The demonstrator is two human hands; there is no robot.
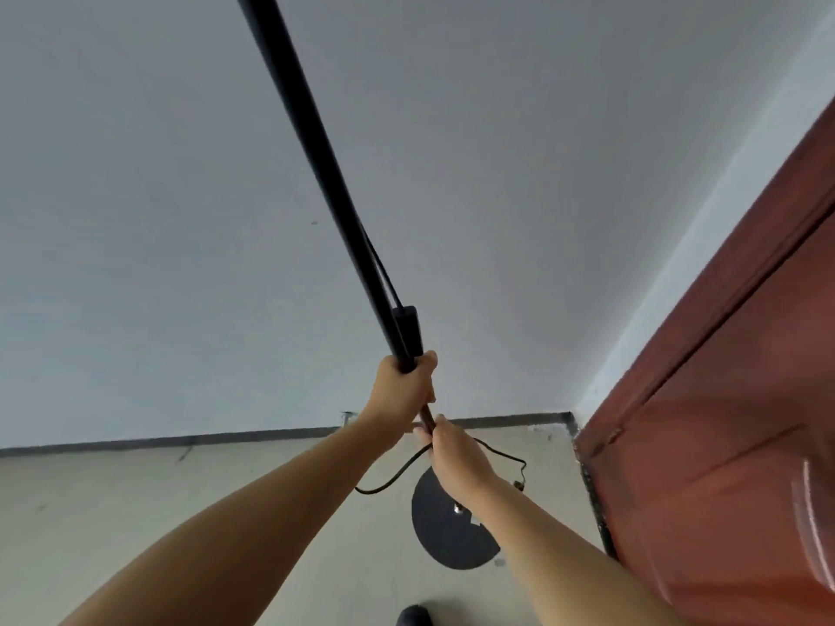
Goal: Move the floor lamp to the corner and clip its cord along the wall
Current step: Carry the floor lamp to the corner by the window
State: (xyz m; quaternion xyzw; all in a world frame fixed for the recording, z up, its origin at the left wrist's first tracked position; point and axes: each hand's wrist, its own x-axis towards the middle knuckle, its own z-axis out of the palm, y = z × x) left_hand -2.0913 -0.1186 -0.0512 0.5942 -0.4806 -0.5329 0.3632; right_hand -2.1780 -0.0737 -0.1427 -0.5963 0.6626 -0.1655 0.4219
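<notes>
A black floor lamp pole (316, 142) rises up and to the left across the view, its top out of frame. Its round black base (445, 533) rests on the floor close to the room's corner (571, 415). My left hand (402, 386) is shut around the pole, just under a black inline switch box (409, 329). Directly below it, my right hand (458, 460) also grips the pole. The black cord (393, 478) runs down beside the pole, loops loosely on the floor, and ends at a plug (519, 484) to the right of the base.
A white wall (180, 219) with a dark baseboard (158, 442) faces me. A reddish-brown door (723, 422) stands at the right, near the base. A small clip or hook (347, 417) sits on the wall above the baseboard. A dark shoe tip (413, 616) shows at the bottom edge.
</notes>
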